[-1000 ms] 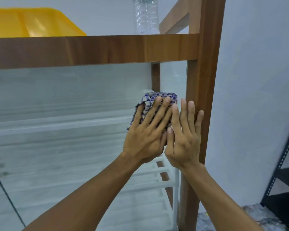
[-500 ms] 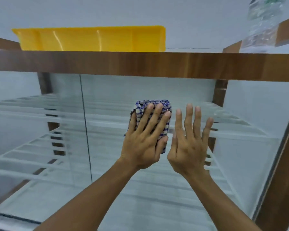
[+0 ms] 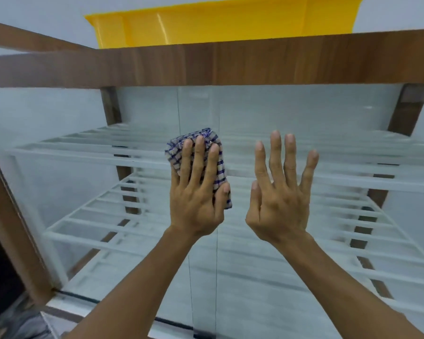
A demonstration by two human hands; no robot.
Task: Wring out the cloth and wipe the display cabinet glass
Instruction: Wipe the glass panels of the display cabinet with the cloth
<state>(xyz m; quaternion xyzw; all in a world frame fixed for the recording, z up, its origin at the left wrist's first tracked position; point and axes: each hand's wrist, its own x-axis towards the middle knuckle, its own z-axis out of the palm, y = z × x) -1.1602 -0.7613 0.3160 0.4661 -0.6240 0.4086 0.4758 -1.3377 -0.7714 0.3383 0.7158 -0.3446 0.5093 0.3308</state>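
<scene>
A folded blue-and-white checked cloth [image 3: 220,167] lies flat against the display cabinet glass [image 3: 267,270]. My left hand [image 3: 197,192] presses it to the pane with straight fingers spread over it, the thumb at the cloth's right edge. My right hand [image 3: 280,192] is held up beside it, to the right, fingers straight and spread, holding nothing. I cannot tell whether its palm touches the glass. Most of the cloth is hidden under my left hand.
The cabinet has a brown wooden frame [image 3: 230,62] across the top and down the left side. White slatted shelves [image 3: 108,231] show behind the glass. A yellow plastic tub [image 3: 218,23] sits on top of the cabinet.
Both hands and the cloth have slid left along the glass, away from the right wooden post toward the middle panes. My right hand has drifted apart from the left.
</scene>
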